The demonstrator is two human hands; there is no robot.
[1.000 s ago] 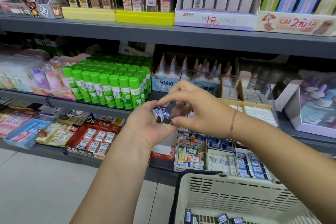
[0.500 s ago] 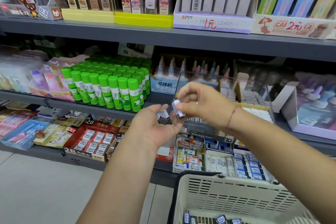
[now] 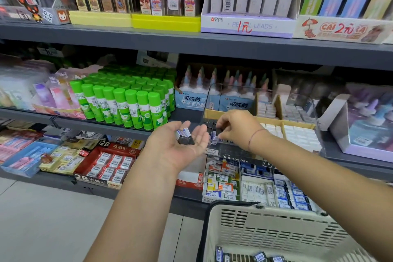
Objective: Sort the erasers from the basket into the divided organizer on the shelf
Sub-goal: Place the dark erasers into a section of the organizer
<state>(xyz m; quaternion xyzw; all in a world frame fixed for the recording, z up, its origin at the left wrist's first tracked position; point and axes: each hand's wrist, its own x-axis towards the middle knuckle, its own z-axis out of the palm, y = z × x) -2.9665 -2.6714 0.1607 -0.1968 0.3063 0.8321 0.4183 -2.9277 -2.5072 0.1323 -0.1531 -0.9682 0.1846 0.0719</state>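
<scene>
Erasers (image 3: 184, 136) in dark sleeves with blue-and-white labels lie in a small heap on the upturned palm of the left hand (image 3: 170, 151), just left of the frame's centre. Its fingers are spread and only slightly cupped, carrying the heap rather than gripping it. Just to the right, the right hand (image 3: 238, 127) is turned down over the front-left compartment (image 3: 209, 123) of the divided organizer (image 3: 316, 117), a clear-walled box with tan partitions on the middle shelf (image 3: 127, 126). Its fingertips are curled together and appear to pinch one eraser (image 3: 214, 140) at the compartment's front edge, though most of that piece is hidden under the fingers. Dark pieces already stand in rows in that compartment, and white erasers (image 3: 297, 137) fill those to its right. More loose stock (image 3: 258, 257) lies in the bottom of the basket (image 3: 265, 227) at the lower right.

The main risk is probably the unsecured heap: if the palm tips while attention is on the other hand, pieces could slide off onto the displays below or the floor. The pinched piece sits close to the clear front wall, so it could catch on the rim and drop outside, or nudge the standing rows over. A careless reach could land it among the white ones, and the green glue sticks (image 3: 127, 108) beside the left hand could be knocked
</scene>
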